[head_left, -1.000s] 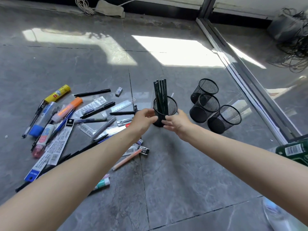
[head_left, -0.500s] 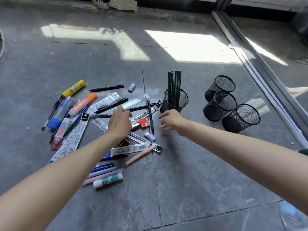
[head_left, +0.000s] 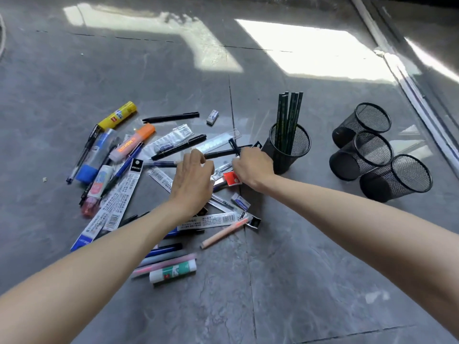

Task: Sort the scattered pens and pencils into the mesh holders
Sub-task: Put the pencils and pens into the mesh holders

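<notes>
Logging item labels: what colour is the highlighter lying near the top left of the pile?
Orange with a pale cap end, clearest in the head view.

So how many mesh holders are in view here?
4. One upright holder with dark pencils beside the pile; three empty holders clustered right: far, middle, near. None seem hidden.

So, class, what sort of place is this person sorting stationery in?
Probably an indoor room floor beside a sliding glass door: grey polished tiles, a door track, and sunlight patches on them.
</notes>
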Available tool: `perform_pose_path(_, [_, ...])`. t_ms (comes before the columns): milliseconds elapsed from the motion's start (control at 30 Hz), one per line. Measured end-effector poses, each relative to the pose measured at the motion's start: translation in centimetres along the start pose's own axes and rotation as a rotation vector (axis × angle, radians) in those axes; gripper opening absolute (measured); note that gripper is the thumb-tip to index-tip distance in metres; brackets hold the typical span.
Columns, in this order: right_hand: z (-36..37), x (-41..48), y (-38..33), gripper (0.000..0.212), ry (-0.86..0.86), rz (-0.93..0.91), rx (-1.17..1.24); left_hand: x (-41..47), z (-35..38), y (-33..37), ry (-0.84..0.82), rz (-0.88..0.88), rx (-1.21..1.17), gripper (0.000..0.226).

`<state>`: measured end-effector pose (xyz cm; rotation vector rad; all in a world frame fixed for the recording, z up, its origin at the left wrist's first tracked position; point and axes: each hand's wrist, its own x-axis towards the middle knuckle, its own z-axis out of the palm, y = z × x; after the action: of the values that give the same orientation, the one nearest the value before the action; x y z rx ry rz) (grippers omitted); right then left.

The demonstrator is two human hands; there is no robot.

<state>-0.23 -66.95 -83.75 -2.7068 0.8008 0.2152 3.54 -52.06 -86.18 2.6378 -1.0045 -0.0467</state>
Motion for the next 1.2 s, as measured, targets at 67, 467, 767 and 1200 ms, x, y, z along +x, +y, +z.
perform_pose_path(67, [-0.3, 0.8, -0.5, 0.022, 0.058, -0.128, -0.048, -0.5, -0.2, -0.5, 0.004, 0.082, 0.001, 0.021])
perform_pose_path(467, [-0.1, 4.1, -2.3, 0.021, -0.196, -0.344, -0.252, -1.3, -1.0, -2.1, -0.156, 0.224, 0.108, 0.018])
perform_pose_path(767, [-1.8, 1.7, -1.0, 0.013, -0.136, -0.163, 0.479, -1.7, -4.2, -1.7, -0.077, 0.067, -0.104, 0.008])
perform_pose_path(1200, [-2.6, -7.2, -2.3, 0.028, -0.542, 0.371, 1.429, -3.6, -7.6, 5.5, -0.16, -0.749, -1.487, 0.015])
